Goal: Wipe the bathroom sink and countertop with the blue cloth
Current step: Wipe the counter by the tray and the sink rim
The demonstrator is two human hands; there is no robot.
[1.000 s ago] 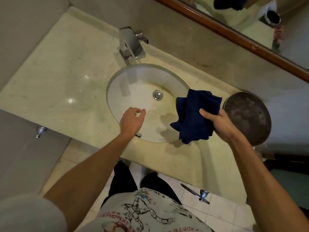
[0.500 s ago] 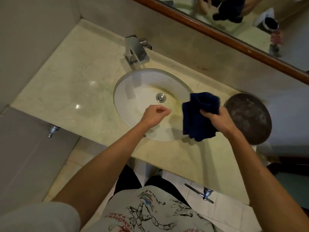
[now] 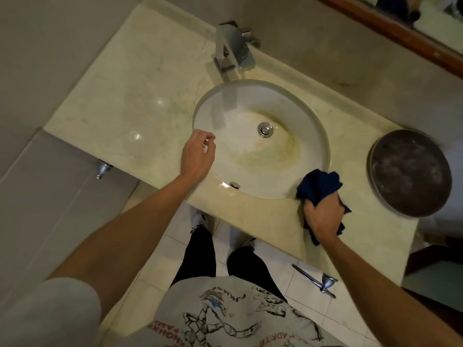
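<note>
- My printed shirt and dark trouser legs fill the near edge, on the standing side of the sink; pale floor tiles under them.
- Metal handle sticks out below the counter edge, near side of the sink and to its right.
- My right hand is clamped round the blue cloth, fist curled tight. Cloth is bunched, sitting at the sink's near-right rim, on or just over the countertop; can't tell if it presses down.
- Cloth reads soft, light, floppy, with loose folds poking out above and below my fist. It'll conform to the bowl's curve and won't slip from a fist grip. My call: flatten it under the palm for more wiping contact; a ball only touches at one spot.
- My left hand hovers at the sink's left rim, fingers loosely curled, holding nothing.
- Hands well apart, one either side of the bowl.
- Bowl has a yellowish stain around the drain; looks not yet wiped, my guess.
- Round dark metal tray to the sink's right, on the counter.
- Chrome faucet behind the sink.
- Wood-framed mirror beyond the sink, far right.
</note>
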